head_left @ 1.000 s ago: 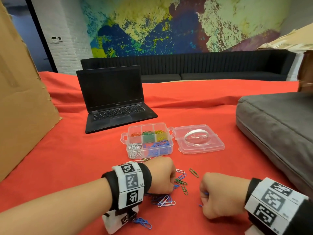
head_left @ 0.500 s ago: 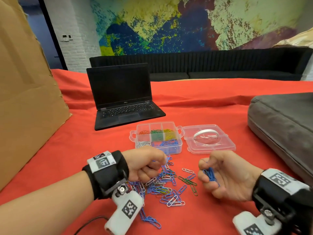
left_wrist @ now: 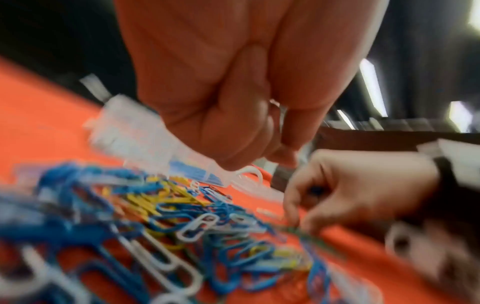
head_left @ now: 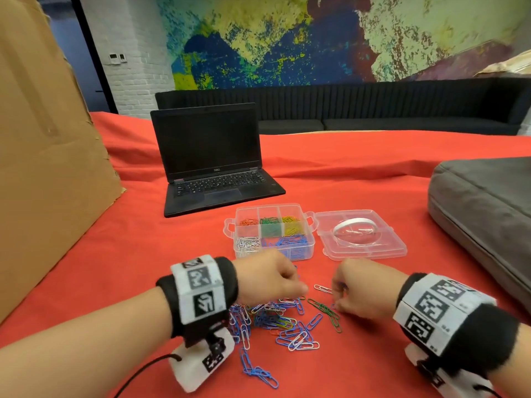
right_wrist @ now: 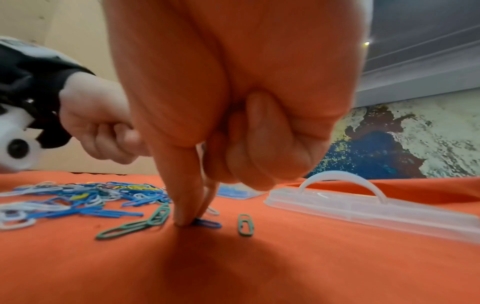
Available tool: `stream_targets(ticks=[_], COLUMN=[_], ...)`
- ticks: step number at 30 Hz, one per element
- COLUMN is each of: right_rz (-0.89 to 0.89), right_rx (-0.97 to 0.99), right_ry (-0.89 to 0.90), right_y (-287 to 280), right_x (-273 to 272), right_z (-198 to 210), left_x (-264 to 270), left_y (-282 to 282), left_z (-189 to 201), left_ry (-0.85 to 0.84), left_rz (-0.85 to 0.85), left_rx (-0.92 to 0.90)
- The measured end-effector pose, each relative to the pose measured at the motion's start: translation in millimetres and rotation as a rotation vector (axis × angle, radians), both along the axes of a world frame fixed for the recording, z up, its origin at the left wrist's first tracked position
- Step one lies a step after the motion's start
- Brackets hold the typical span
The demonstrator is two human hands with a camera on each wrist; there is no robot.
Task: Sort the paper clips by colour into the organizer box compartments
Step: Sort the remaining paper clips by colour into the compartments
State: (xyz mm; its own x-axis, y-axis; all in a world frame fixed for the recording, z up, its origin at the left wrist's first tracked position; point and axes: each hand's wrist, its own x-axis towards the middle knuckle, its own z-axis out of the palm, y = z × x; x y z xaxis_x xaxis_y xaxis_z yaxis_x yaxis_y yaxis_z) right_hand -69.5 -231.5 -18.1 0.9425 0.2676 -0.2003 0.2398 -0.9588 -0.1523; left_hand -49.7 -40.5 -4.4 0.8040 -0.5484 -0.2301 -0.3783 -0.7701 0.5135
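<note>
Both hands work at the loose paper clips (head_left: 275, 320) on the red cloth (head_left: 143, 254).

Your left hand (head_left: 267, 278) is curled above the heap; what it holds, I cannot tell. Your right hand (right_wrist: 221, 115) pinches a blue clip (right_wrist: 207, 222) lying flat, long axis left-right, just beside the green clips (right_wrist: 135, 225). The organizer box (head_left: 270, 231) stands just behind, its blue compartment nearest; the way there is open.

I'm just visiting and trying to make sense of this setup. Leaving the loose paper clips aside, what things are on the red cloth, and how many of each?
Laptop: 1
Organizer box: 1
Clear lid: 1
Grey cushion: 1
Cardboard sheet: 1
Total: 5
</note>
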Motion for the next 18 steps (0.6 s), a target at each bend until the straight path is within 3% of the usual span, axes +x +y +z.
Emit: stream_targets(ticks=[2, 6, 14, 18], right_rz=[-0.036, -0.107, -0.116, -0.104], right_rx=[-0.005, 0.001, -0.073, -0.128], right_ry=[0.028, 0.075, 0.114, 0.119], right_y=[-5, -16, -23, -21], right_x=[-3, -12, -32, -36], right_z=[-1, 0, 3, 4], left_x=[-5, -8, -9, -6], left_y=[-11, -27, -28, -31], left_z=[-5, -14, -15, -18], left_ry=[-0.099, -0.261, -0.226, -0.273], left_rz=[-0.107, -0.158, -0.109, -0.169], left_rx=[0.129, 0.241, 0.274, 0.334])
